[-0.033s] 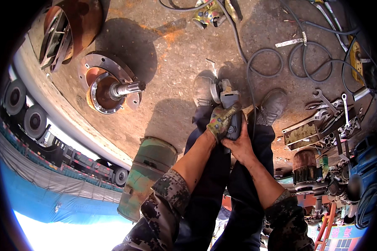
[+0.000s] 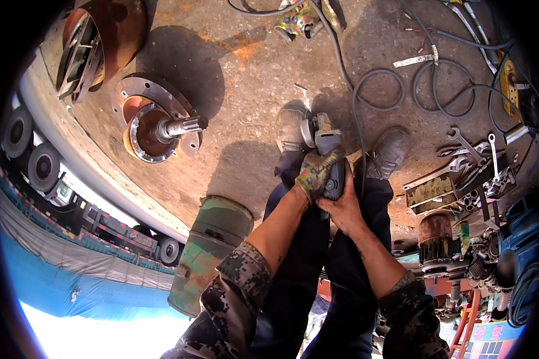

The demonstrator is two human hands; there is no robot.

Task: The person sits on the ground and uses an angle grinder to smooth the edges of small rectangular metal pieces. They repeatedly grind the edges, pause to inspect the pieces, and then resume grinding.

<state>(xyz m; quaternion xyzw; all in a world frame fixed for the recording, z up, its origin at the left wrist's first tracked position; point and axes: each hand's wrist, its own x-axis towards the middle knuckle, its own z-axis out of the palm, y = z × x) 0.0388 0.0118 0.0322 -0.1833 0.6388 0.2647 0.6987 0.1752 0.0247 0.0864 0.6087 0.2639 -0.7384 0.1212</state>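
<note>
Angle grinder (image 2: 327,142) pointed away from wearer, head near left shoe (image 2: 290,127); gloved left hand (image 2: 317,173), nearer head, and bare right hand (image 2: 345,209), at rear, both had fingers clamped round it.

"How many hands are there?"

"Two: one left hand (image 2: 318,170) and one right hand (image 2: 343,209), sharing one angle grinder (image 2: 328,142)."

"And on the feet?"

"Two shoes, a left shoe (image 2: 290,127) and a right shoe (image 2: 390,152)."

"Bigger pieces?"

"One green drum (image 2: 212,236) and one flanged metal part (image 2: 163,130)."

"Any tools at the right?"

"At least three wrenches (image 2: 494,158); they overlap, so an exact count isn't possible."

"Anything at the far left?"

"Three truck wheels (image 2: 44,166) show clearly; others may be hidden."
</note>
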